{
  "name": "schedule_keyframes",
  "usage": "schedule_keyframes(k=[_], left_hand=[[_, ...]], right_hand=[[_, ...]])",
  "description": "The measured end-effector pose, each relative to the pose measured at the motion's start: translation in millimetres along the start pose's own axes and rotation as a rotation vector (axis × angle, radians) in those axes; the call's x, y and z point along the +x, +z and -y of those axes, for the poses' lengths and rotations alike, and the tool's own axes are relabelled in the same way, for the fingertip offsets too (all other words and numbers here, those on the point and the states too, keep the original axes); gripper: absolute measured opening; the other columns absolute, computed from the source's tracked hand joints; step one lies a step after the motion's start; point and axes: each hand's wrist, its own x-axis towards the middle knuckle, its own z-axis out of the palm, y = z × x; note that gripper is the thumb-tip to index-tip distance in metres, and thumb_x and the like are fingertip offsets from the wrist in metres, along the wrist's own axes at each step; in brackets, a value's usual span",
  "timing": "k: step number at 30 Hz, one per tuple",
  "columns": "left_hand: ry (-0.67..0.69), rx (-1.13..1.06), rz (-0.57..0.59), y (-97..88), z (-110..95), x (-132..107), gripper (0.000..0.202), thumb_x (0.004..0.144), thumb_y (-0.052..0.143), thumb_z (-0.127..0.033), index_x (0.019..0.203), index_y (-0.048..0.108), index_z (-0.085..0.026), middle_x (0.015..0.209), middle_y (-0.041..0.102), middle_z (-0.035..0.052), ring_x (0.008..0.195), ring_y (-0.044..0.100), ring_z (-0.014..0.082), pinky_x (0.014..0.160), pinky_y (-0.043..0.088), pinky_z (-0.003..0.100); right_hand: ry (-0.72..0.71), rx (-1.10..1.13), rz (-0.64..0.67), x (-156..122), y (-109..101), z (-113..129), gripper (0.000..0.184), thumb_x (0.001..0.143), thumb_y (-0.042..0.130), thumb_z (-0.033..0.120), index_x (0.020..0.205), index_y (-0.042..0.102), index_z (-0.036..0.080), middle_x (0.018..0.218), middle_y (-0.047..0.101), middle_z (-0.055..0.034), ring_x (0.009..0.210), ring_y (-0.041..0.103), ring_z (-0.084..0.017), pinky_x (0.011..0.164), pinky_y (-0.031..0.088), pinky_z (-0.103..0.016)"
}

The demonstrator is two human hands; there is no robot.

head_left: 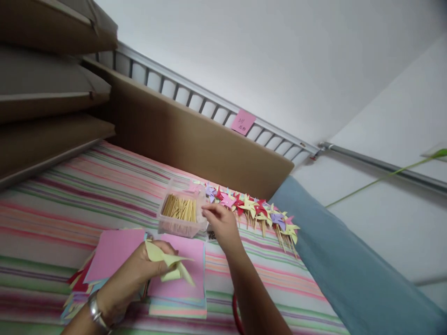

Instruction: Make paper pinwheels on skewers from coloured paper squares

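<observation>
My left hand (139, 270), a silver bangle at its wrist, grips a pale yellow paper pinwheel (171, 263) between thumb and fingers, above the stacks of coloured paper. The pinwheel's blades are folded in. My right hand (221, 225) is at the right side of a clear plastic box (165, 225) full of thin wooden sticks (183, 208). Its thumb and forefinger are pinched together; what they hold, if anything, is too small to tell. Just beside that hand is a little container of small dark pieces (211, 235), partly covered.
Pink-topped square paper stacks (185, 260) lie on the striped cloth (104, 186). Several finished pinwheels on sticks (247, 207) are lined up at the back right. Brown-wrapped bundles (52, 83) rise at the left. A cardboard sheet (195, 144) stands behind, against a radiator.
</observation>
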Motion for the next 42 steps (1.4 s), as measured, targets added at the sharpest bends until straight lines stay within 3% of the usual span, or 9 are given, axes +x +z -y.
schedule_keyframes(k=[6, 8, 13, 18, 23, 25, 29, 34, 42], left_hand=[[-0.02, -0.016, 0.031, -8.8, -5, -3, 0.026, 0.056, 0.079, -0.033, 0.069, 0.065, -0.017, 0.064, 0.06, 0.0017, 0.063, 0.053, 0.0163, 0.058, 0.037, 0.025], [-0.008, -0.02, 0.034, -12.5, -7, -4, 0.027, 0.056, 0.079, -0.035, 0.069, 0.065, -0.016, 0.062, 0.059, 0.0012, 0.06, 0.051, 0.015, 0.056, 0.035, 0.025], [-0.002, -0.069, 0.039, -16.6, -11, -5, 0.029, 0.054, 0.08, -0.036, 0.065, 0.063, -0.016, 0.057, 0.058, 0.0003, 0.054, 0.048, 0.0134, 0.053, 0.033, 0.024], [0.001, -0.08, 0.031, -14.9, -13, -7, 0.029, 0.055, 0.079, -0.036, 0.065, 0.063, -0.015, 0.057, 0.059, 0.0001, 0.053, 0.048, 0.0124, 0.052, 0.03, 0.023], [0.006, -0.067, 0.033, -17.9, -12, -8, 0.027, 0.056, 0.078, -0.036, 0.067, 0.064, -0.015, 0.057, 0.056, -0.0011, 0.055, 0.047, 0.0123, 0.052, 0.03, 0.023], [0.013, -0.051, 0.029, -18.6, -12, -7, 0.026, 0.057, 0.078, -0.036, 0.069, 0.064, -0.016, 0.059, 0.058, -0.0007, 0.055, 0.047, 0.0129, 0.052, 0.031, 0.023], [0.018, 0.01, 0.055, -11.5, -8, -4, 0.024, 0.061, 0.075, -0.037, 0.069, 0.065, -0.016, 0.06, 0.059, -0.0001, 0.057, 0.047, 0.0135, 0.053, 0.032, 0.024], [-0.042, 0.102, 0.147, 10.0, 15, -1, 0.021, 0.066, 0.072, -0.034, 0.068, 0.063, -0.015, 0.061, 0.053, -0.0018, 0.058, 0.042, 0.0114, 0.055, 0.03, 0.023], [-0.057, 0.235, 0.179, 22.3, 43, 8, 0.012, 0.071, 0.068, -0.027, 0.073, 0.063, -0.016, 0.07, 0.05, -0.0015, 0.063, 0.042, 0.0113, 0.057, 0.032, 0.023]], right_hand=[[-0.045, -0.287, 0.455, 79, 76, -20, 0.013, 0.066, 0.068, 0.009, 0.067, 0.07, 0.022, 0.069, 0.069, 0.0021, 0.069, 0.063, -0.017, 0.069, 0.047, -0.028], [-0.018, -0.372, 0.556, 89, 97, -33, 0.002, 0.073, 0.069, 0.017, 0.073, 0.068, 0.019, 0.073, 0.068, 0.001, 0.071, 0.063, -0.016, 0.071, 0.049, -0.03], [0.059, -0.481, 0.617, 93, 117, -49, 0.019, 0.089, 0.053, 0.031, 0.1, 0.06, 0.017, 0.103, 0.062, -0.0044, 0.087, 0.061, -0.016, 0.076, 0.051, -0.033], [0.089, -0.443, 0.489, 96, 100, -50, 0.022, 0.089, 0.053, 0.031, 0.105, 0.059, 0.016, 0.107, 0.06, -0.0051, 0.088, 0.06, -0.017, 0.075, 0.052, -0.034], [0.092, -0.292, 0.246, 87, 59, -27, 0.011, 0.083, 0.058, 0.024, 0.082, 0.06, 0.013, 0.079, 0.061, -0.0018, 0.07, 0.057, -0.013, 0.064, 0.047, -0.027], [0.102, -0.194, 0.161, 64, 43, -13, 0.007, 0.079, 0.054, 0.019, 0.081, 0.058, 0.015, 0.07, 0.058, 0.0, 0.061, 0.053, -0.012, 0.057, 0.043, -0.024], [0.156, 0.039, 0.099, -13, 28, 2, 0.028, 0.077, 0.045, 0.022, 0.105, 0.05, 0.017, 0.068, 0.057, 0.0028, 0.048, 0.046, -0.009, 0.049, 0.04, -0.022], [0.357, 0.624, 0.091, -89, 29, -26, 0.027, 0.073, 0.06, 0.032, 0.096, 0.058, 0.017, 0.061, 0.054, 0.0035, 0.044, 0.041, -0.007, 0.045, 0.033, -0.02], [0.394, 0.71, 0.08, -92, 24, -57, 0.013, 0.069, 0.065, 0.028, 0.071, 0.064, 0.015, 0.057, 0.054, 0.0029, 0.054, 0.047, -0.009, 0.053, 0.037, -0.021]])
